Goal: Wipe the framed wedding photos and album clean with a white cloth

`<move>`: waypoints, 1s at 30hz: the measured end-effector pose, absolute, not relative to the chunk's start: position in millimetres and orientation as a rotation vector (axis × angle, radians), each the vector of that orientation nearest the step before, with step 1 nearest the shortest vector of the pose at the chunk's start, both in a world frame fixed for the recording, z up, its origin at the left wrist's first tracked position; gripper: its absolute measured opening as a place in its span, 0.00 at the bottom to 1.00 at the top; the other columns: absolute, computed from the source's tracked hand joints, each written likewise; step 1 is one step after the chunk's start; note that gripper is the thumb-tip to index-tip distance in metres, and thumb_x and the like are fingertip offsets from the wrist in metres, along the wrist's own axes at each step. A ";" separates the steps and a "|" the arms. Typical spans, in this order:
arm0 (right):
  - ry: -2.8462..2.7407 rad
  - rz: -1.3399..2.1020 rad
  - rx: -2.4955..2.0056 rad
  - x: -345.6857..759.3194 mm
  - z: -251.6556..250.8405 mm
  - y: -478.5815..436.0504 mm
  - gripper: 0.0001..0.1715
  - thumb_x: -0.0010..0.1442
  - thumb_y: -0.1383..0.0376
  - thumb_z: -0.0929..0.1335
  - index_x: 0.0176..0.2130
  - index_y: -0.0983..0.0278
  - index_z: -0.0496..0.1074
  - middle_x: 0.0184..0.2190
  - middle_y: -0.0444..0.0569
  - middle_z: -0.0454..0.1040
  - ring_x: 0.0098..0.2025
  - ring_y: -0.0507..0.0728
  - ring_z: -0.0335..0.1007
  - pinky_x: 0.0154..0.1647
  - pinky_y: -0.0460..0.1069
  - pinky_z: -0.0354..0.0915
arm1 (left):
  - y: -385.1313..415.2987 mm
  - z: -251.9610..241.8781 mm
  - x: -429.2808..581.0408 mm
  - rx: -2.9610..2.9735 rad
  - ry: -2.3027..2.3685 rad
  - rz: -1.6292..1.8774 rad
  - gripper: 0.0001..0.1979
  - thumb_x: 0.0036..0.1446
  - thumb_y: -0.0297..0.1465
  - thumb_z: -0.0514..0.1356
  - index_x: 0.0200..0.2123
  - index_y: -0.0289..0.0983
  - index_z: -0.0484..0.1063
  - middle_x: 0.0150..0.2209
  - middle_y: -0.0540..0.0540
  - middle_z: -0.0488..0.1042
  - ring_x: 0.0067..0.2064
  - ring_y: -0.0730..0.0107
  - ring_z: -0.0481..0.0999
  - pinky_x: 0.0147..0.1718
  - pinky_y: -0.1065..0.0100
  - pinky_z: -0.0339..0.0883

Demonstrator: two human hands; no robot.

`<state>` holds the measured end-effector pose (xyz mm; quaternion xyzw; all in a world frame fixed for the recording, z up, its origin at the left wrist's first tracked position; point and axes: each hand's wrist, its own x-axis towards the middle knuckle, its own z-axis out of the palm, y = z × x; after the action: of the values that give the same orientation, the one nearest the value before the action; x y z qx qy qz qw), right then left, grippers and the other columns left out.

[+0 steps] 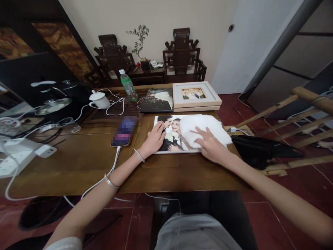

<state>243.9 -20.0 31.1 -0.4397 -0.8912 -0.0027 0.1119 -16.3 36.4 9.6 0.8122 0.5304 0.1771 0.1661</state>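
A wedding photo album (172, 143) with a couple on its cover lies flat on the wooden table. My left hand (155, 137) rests on the album's left edge, its fingers extended and lying flat. Across the right part of the cover spreads a white fluffy cloth (220, 130), hiding some of the picture. On top of this cloth is my right hand (210, 144), fingers spread and pressing down without a visible grip. A phone (124, 132) with a blurred screen and a plugged-in cable lies left of the album.
Behind the album are a dark photo panel (157, 99) and stacked framed photos (197, 93). A green-labelled bottle (128, 85), a lidded white cup (100, 100) and a power strip (18, 158) with loose cables occupy the left. A black bag (255, 149) is beyond the table's right edge.
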 end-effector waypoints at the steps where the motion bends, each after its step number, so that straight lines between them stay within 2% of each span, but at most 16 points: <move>1: -2.627 -0.003 -1.261 243.6 31.8 -37.1 0.24 0.45 0.81 0.59 0.38 0.68 0.74 0.61 0.59 0.61 0.66 0.69 0.45 0.62 0.71 0.44 | 36.1 10.0 -16.0 2.303 1.512 0.505 0.25 0.65 0.35 0.42 0.64 0.34 0.50 0.67 0.37 0.47 0.68 0.55 0.45 0.60 0.45 0.49; 4: -2.710 0.058 -1.175 241.9 39.7 -77.8 0.23 0.44 0.81 0.60 0.37 0.68 0.74 0.62 0.60 0.59 0.66 0.72 0.43 0.60 0.74 0.45 | 36.9 7.9 -16.7 2.292 1.503 0.525 0.25 0.65 0.35 0.42 0.63 0.33 0.51 0.67 0.37 0.47 0.67 0.55 0.46 0.61 0.45 0.48; 7: -2.774 0.164 -1.138 237.7 51.4 -89.3 0.24 0.44 0.80 0.60 0.37 0.66 0.74 0.60 0.58 0.62 0.65 0.70 0.47 0.60 0.72 0.48 | 40.3 2.3 -19.3 2.312 1.468 0.581 0.25 0.65 0.34 0.42 0.62 0.33 0.53 0.67 0.37 0.49 0.67 0.57 0.47 0.62 0.48 0.47; 13: -2.725 0.223 -1.240 220.2 62.3 -31.6 0.26 0.47 0.80 0.60 0.44 0.66 0.73 0.55 0.62 0.67 0.62 0.67 0.55 0.59 0.67 0.52 | 44.3 -2.9 -23.2 2.351 1.441 0.593 0.25 0.65 0.34 0.43 0.63 0.34 0.53 0.66 0.37 0.49 0.67 0.58 0.47 0.62 0.51 0.47; 15: -2.711 0.201 -1.264 213.4 64.6 -2.8 0.26 0.49 0.79 0.60 0.45 0.66 0.72 0.50 0.62 0.71 0.57 0.67 0.62 0.56 0.65 0.55 | 44.2 -2.1 -23.5 2.357 1.440 0.575 0.25 0.65 0.34 0.43 0.63 0.33 0.52 0.66 0.36 0.49 0.67 0.58 0.46 0.62 0.51 0.48; 18: -2.691 0.179 -1.256 206.0 69.4 38.6 0.25 0.49 0.78 0.59 0.45 0.66 0.72 0.42 0.58 0.75 0.47 0.63 0.69 0.48 0.55 0.61 | 44.0 -1.1 -23.9 2.361 1.440 0.568 0.25 0.65 0.34 0.43 0.63 0.33 0.52 0.67 0.37 0.48 0.67 0.59 0.47 0.62 0.51 0.48; 20: -2.701 0.185 -1.227 203.4 73.0 62.3 0.23 0.50 0.77 0.60 0.43 0.66 0.72 0.39 0.56 0.76 0.42 0.61 0.71 0.41 0.51 0.61 | 44.0 -0.8 -24.2 2.360 1.442 0.560 0.25 0.65 0.34 0.43 0.63 0.32 0.52 0.67 0.36 0.48 0.67 0.58 0.46 0.62 0.50 0.48; 23: -2.706 0.164 -1.186 201.7 77.0 85.5 0.21 0.50 0.77 0.59 0.40 0.67 0.73 0.38 0.56 0.77 0.39 0.60 0.71 0.38 0.49 0.59 | 44.0 -0.4 -24.5 2.362 1.437 0.552 0.26 0.65 0.34 0.43 0.63 0.31 0.52 0.67 0.36 0.48 0.68 0.58 0.46 0.62 0.50 0.48; 27: -2.689 0.117 -1.271 199.9 74.5 80.2 0.22 0.51 0.77 0.59 0.42 0.68 0.73 0.38 0.57 0.76 0.39 0.60 0.70 0.37 0.49 0.60 | 43.7 -1.0 -24.3 2.371 1.428 0.571 0.25 0.65 0.34 0.43 0.63 0.33 0.52 0.66 0.36 0.49 0.67 0.58 0.46 0.62 0.50 0.48; 30: -2.681 0.050 -1.298 199.4 63.8 47.5 0.23 0.51 0.77 0.59 0.45 0.68 0.72 0.42 0.59 0.75 0.45 0.62 0.70 0.46 0.54 0.61 | 43.5 -2.5 -23.6 2.365 1.440 0.580 0.25 0.65 0.34 0.43 0.63 0.33 0.52 0.66 0.36 0.49 0.67 0.58 0.47 0.62 0.50 0.48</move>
<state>199.4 47.5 63.8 -0.4343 -0.8970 0.0168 0.0809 -23.6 43.5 -2.5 0.8258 0.5028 0.2026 0.1555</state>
